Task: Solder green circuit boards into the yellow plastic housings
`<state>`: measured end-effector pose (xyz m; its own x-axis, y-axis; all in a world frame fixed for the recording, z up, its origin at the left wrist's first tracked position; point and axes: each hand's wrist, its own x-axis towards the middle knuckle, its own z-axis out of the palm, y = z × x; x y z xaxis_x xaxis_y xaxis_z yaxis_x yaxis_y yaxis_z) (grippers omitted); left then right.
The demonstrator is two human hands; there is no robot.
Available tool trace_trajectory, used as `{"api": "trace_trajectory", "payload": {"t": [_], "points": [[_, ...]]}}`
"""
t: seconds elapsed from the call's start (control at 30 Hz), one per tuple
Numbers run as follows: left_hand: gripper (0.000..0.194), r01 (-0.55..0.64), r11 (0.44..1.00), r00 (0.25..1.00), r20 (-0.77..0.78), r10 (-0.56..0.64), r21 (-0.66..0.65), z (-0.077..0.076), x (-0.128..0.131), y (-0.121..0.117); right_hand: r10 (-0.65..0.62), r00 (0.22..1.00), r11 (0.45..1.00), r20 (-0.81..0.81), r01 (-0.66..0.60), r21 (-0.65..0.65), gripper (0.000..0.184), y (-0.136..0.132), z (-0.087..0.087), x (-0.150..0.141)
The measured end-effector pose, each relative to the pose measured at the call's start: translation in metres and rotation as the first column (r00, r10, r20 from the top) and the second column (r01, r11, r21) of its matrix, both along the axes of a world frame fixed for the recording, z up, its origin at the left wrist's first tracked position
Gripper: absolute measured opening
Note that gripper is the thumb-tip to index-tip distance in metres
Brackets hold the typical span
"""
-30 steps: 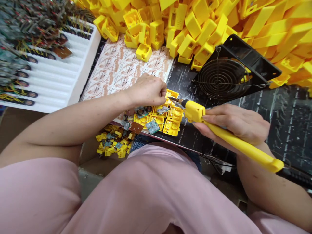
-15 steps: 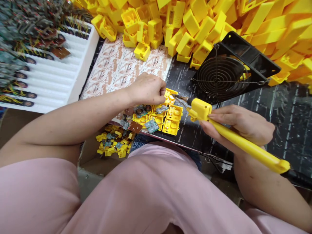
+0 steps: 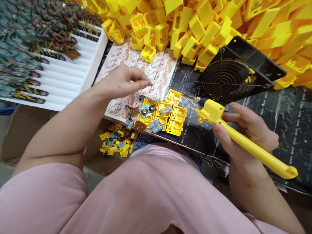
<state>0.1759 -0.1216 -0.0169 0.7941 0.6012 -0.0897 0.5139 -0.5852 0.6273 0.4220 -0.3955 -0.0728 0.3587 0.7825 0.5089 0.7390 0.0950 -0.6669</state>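
Observation:
My right hand (image 3: pixel 251 130) is wrapped round the yellow handle of a soldering iron (image 3: pixel 253 146). Its metal tip points left, close to the uppermost of several small yellow housings (image 3: pixel 178 113) at the table's front edge. My left hand (image 3: pixel 126 81) is above the printed sheet, apart from the housings. Its thumb and finger come together at the tips, and anything between them is too small to make out. Green circuit boards (image 3: pixel 156 126), a brown board (image 3: pixel 139 126) and small round speakers (image 3: pixel 152 108) with thin wires lie on and beside the housings.
A black fan (image 3: pixel 224 76) with a wire guard stands behind the iron. Yellow housings (image 3: pixel 195 29) are heaped along the back. At left, a white foam tray (image 3: pixel 73 78) holds many wired boards. Below the table edge, a cardboard box (image 3: pixel 95 143) contains yellow parts.
My left hand has lifted off the top housing and moved left, over the printed sheet. The soldering iron has shifted slightly right, away from that housing, still in my right hand.

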Motion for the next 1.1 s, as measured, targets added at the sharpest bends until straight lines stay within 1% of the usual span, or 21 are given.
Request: {"api": "trace_trajectory", "payload": {"t": [0.03, 0.1, 0.13, 0.2, 0.27, 0.37, 0.43, 0.47, 0.53, 0.63, 0.7, 0.83, 0.93, 1.0, 1.1], "points": [[0.036, 0.034, 0.999, 0.999, -0.006, -0.034, 0.004, -0.003, -0.01, 0.0, -0.045, 0.999, 0.999, -0.013, 0.045, 0.026, 0.057, 0.001, -0.001, -0.002], [0.035, 0.092, 0.995, 0.996, 0.003, -0.092, 0.039, -0.013, -0.021, -0.006, -0.148, 0.989, 0.98, -0.031, 0.151, 0.132, 0.045, 0.004, -0.002, -0.007], [0.035, 0.1, 0.993, 0.994, 0.025, -0.102, 0.062, -0.019, -0.021, -0.011, -0.143, 0.989, 0.974, -0.041, 0.148, 0.173, 0.042, 0.007, -0.002, -0.01], [0.033, 0.075, 0.993, 0.993, 0.081, -0.082, 0.087, -0.029, -0.013, -0.023, -0.109, 0.994, 0.965, -0.028, 0.113, 0.235, 0.037, 0.011, -0.001, -0.015], [0.029, 0.025, 0.999, 0.993, 0.118, -0.03, 0.047, -0.034, 0.001, -0.034, -0.088, 0.996, 0.971, 0.008, 0.084, 0.222, 0.034, 0.012, 0.0, -0.017], [0.025, -0.038, 0.997, 0.994, 0.102, 0.044, -0.064, -0.031, 0.022, -0.041, -0.103, 0.995, 0.987, 0.016, 0.101, 0.122, 0.04, 0.009, -0.003, -0.014], [0.025, -0.05, 0.996, 0.996, 0.071, 0.055, -0.079, -0.027, 0.033, -0.038, -0.095, 0.995, 0.993, 0.002, 0.094, 0.07, 0.049, 0.007, -0.006, -0.009], [0.024, -0.04, 0.997, 0.998, 0.043, 0.043, -0.058, -0.025, 0.038, -0.036, -0.085, 0.996, 0.994, 0.006, 0.084, 0.065, 0.052, 0.007, -0.008, -0.006], [0.023, 0.001, 0.999, 0.999, -0.041, 0.0, 0.041, -0.025, 0.046, -0.031, -0.067, 0.997, 0.994, 0.038, 0.063, 0.091, 0.05, 0.009, -0.011, -0.003], [0.021, 0.063, 0.972, 0.989, -0.148, -0.029, 0.228, -0.028, 0.055, -0.028, -0.058, 0.995, 0.99, 0.084, 0.047, 0.135, 0.042, 0.014, -0.01, -0.004], [0.022, 0.076, 0.956, 0.984, -0.179, -0.026, 0.284, -0.029, 0.059, -0.029, -0.05, 0.994, 0.991, 0.093, 0.038, 0.128, 0.041, 0.017, -0.006, -0.007], [0.027, 0.084, 0.949, 0.961, -0.278, 0.003, 0.302, -0.028, 0.063, -0.033, -0.029, 0.989, 0.996, 0.146, 0.017, 0.086, 0.037, 0.021, 0.004, -0.012], [0.031, 0.083, 0.953, 0.934, -0.356, 0.028, 0.293, -0.023, 0.066, -0.035, 0.044, 0.977, 0.99, 0.208, -0.071, 0.124, 0.028, 0.028, 0.008, -0.012], [0.029, 0.095, 0.958, 0.917, -0.397, 0.022, 0.272, -0.019, 0.068, -0.034, 0.106, 0.97, 0.979, 0.219, -0.141, 0.149, 0.027, 0.034, 0.009, -0.011], [0.025, 0.12, 0.961, 0.9, -0.436, 0.001, 0.25, -0.014, 0.073, -0.032, 0.14, 0.968, 0.975, 0.21, -0.171, 0.14, 0.025, 0.039, 0.01, -0.01]]}}
